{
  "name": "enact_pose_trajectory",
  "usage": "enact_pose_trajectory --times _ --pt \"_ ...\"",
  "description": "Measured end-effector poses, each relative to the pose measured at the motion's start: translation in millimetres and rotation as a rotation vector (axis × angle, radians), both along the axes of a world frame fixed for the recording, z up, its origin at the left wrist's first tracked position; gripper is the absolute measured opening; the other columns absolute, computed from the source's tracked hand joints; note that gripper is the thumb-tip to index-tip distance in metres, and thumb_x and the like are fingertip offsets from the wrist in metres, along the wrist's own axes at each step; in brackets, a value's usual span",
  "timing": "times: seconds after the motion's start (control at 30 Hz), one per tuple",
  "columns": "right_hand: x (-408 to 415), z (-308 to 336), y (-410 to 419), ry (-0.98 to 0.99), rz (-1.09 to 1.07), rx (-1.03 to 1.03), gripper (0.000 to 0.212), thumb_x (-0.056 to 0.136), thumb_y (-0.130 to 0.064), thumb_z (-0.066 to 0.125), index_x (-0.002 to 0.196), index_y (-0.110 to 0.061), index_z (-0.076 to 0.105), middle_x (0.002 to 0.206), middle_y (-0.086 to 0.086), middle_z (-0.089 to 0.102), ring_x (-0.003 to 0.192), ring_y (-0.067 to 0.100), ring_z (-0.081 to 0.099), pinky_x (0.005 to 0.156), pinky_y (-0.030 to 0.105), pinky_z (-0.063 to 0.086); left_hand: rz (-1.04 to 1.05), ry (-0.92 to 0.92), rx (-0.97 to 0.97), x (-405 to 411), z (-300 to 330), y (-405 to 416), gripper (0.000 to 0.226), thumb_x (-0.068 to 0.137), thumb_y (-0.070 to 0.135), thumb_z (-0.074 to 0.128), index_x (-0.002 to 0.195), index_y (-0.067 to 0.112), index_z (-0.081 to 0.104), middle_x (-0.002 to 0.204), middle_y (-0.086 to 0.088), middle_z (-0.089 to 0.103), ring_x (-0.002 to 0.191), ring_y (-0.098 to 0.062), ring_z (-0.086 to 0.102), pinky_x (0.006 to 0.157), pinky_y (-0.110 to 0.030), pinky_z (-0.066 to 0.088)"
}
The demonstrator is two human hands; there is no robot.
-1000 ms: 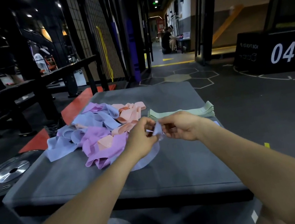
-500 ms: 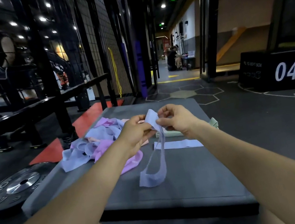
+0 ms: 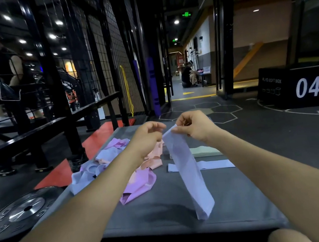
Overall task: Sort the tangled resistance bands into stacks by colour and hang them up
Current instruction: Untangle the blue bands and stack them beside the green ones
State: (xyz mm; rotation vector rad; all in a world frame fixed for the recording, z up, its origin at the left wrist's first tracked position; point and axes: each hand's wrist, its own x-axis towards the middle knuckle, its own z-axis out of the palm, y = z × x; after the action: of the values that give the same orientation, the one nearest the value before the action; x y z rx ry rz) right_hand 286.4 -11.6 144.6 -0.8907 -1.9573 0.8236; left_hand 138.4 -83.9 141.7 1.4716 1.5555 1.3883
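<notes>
At frame centre, the right hand [image 3: 194,127] pinches the top edge of a long lavender-blue elastic band [image 3: 190,170], which hangs down over the grey padded box top [image 3: 169,208]. The left hand [image 3: 146,137] is loosely curled just beside it, off the band. Left of centre lies the tangled pile of purple, blue and pink bands [image 3: 119,165]; right of centre, a flat blue band [image 3: 214,163] and a green stack [image 3: 203,151].

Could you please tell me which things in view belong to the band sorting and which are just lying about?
Part of the job:
- blue band hanging from the right hand
- left hand, beside it
- flat blue band
- green stack
- tangled pile
- grey pad they lie on

Lying about:
- weight plate
- black box marked 04
</notes>
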Motion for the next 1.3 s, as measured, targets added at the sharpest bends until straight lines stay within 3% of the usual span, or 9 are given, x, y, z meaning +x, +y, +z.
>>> enact_pose_trajectory --times 0.13,0.37,0.5,0.7,0.87,0.93,1.07,1.2,1.3 --pt "0 5 0 -0.008 0.021 0.013 0.025 0.081 -0.008 0.071 0.065 -0.016 0.053 0.063 0.003 0.046 0.056 0.011 0.036 0.048 0.013 0.032 -0.054 0.212 0.058 5 3 1 0.008 0.089 0.015 0.061 0.096 0.016 0.058 0.081 0.011 0.056 0.077 -0.006 0.051 0.063 -0.019 0.043" --pt "-2 -9 13 0.053 0.029 -0.116 0.025 0.079 -0.002 0.071 0.079 -0.015 0.049 0.072 0.000 0.053 0.065 0.011 0.049 0.060 0.015 0.041 0.026 0.329 0.117 0 -14 23 0.007 0.090 0.012 0.059 0.084 0.016 0.059 0.062 0.005 0.050 0.055 -0.009 0.040 0.054 -0.022 0.035" --pt "-10 -34 18 -0.058 0.219 -0.300 0.026 0.077 0.007 0.069 0.097 -0.006 0.058 0.089 0.008 0.065 0.080 0.017 0.060 0.074 0.023 0.051 0.082 0.146 0.108 -9 -24 33 0.008 0.092 0.011 0.057 0.085 0.015 0.059 0.073 -0.002 0.056 0.064 -0.017 0.049 0.054 -0.023 0.045" --pt "-8 -81 28 -0.358 0.202 -0.298 0.012 0.073 0.000 0.075 0.074 -0.007 0.065 0.066 -0.001 0.059 0.060 0.007 0.051 0.062 0.014 0.044 0.241 -0.242 0.058 -40 -43 49 0.023 0.093 0.009 0.052 0.074 0.020 0.060 0.080 -0.009 0.058 0.077 -0.025 0.052 0.077 -0.048 0.051" --pt "17 -107 45 -0.540 0.112 -0.281 0.029 0.079 -0.010 0.069 0.059 -0.016 0.049 0.061 -0.003 0.043 0.060 0.013 0.035 0.055 0.023 0.028 0.370 -0.510 0.042 -55 -63 61 0.015 0.095 0.005 0.047 0.085 0.011 0.055 0.095 -0.009 0.058 0.082 -0.024 0.057 0.063 -0.028 0.053" --pt "25 -112 52 -0.541 0.073 -0.257 0.028 0.084 -0.013 0.064 0.062 -0.015 0.046 0.063 -0.002 0.042 0.062 0.014 0.034 0.056 0.025 0.028 0.412 -0.587 0.017 -55 -73 67 0.012 0.096 0.006 0.047 0.103 0.011 0.056 0.105 -0.009 0.059 0.092 -0.025 0.057 0.070 -0.031 0.051" --pt "47 -120 68 -0.563 0.061 -0.279 0.015 0.085 -0.010 0.061 0.074 -0.009 0.051 0.067 -0.001 0.041 0.064 0.013 0.034 0.057 0.025 0.027 0.533 -0.693 -0.011 -50 -88 87 0.019 0.096 0.003 0.044 0.080 0.011 0.050 0.078 -0.003 0.053 0.084 -0.026 0.055 0.064 -0.030 0.051" --pt "77 -135 88 -0.674 -0.031 -0.336 0.012 0.083 -0.009 0.056 0.082 0.003 0.057 0.075 0.007 0.045 0.069 0.017 0.037 0.060 0.028 0.029 0.475 -0.656 -0.082 -48 -102 104 0.032 0.097 0.004 0.041 0.129 0.001 0.046 0.076 0.001 0.049 0.064 -0.011 0.052 0.051 -0.016 0.052" --pt "96 -143 105 -0.603 -0.122 -0.405 0.009 0.085 -0.007 0.052 0.083 -0.004 0.061 0.074 0.006 0.048 0.067 0.017 0.039 0.056 0.025 0.030 0.467 -0.585 -0.141 -50 -117 120 0.038 0.098 0.005 0.041 0.135 0.000 0.041 0.077 0.000 0.049 0.064 -0.011 0.052 0.037 -0.013 0.045"
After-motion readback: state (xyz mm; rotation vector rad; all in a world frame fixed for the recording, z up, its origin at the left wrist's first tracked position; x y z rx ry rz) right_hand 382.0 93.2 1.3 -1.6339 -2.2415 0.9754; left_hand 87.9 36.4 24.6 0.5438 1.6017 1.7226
